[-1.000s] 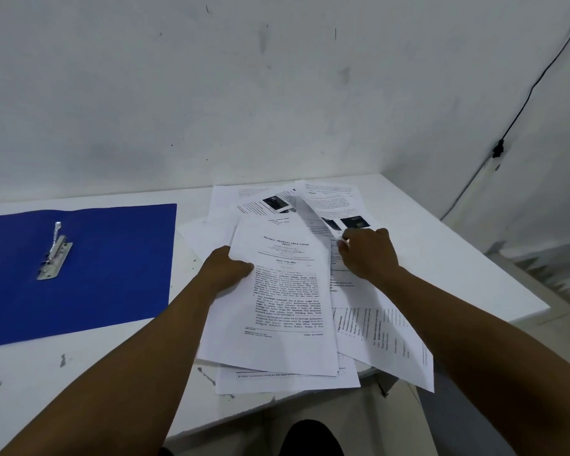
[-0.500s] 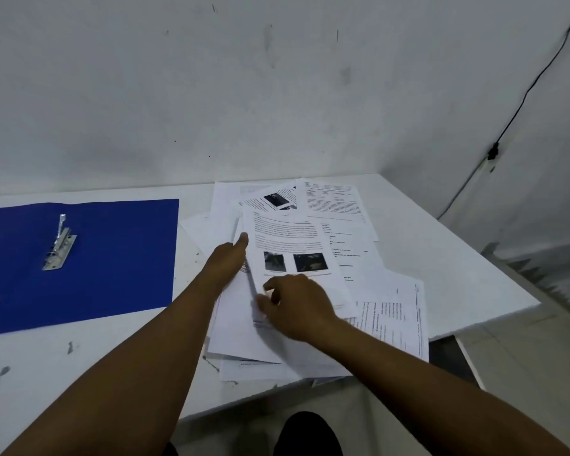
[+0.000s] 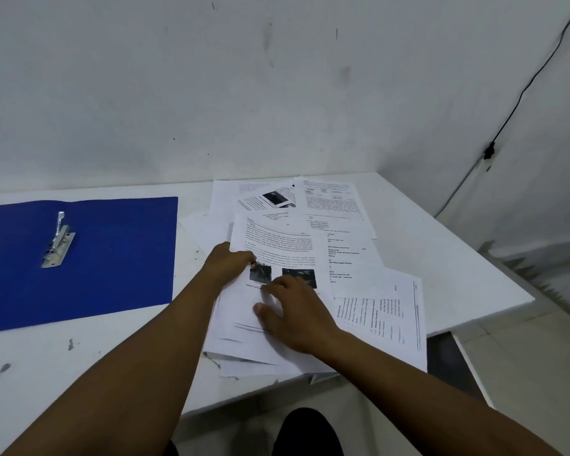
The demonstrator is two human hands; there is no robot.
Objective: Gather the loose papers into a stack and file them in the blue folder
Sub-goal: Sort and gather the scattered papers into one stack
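One white table (image 3: 441, 258) meets grey scuffed walls (image 3: 211, 93).

One blue folder (image 3: 112, 258) is lying open on the counter (image 3: 441, 258), carrying one metal clip (image 3: 57, 242). Loose papers (image 3: 336, 251) are overlapping in a single heap; at least seven sheets are showing, exact count unclear. Two hands are working there: left hand (image 3: 226, 263) and right hand (image 3: 293, 311); one cable (image 3: 520, 93) is running down the wall.

text: none legible | papers (image 3: 339, 245): printed lines too blurred to read
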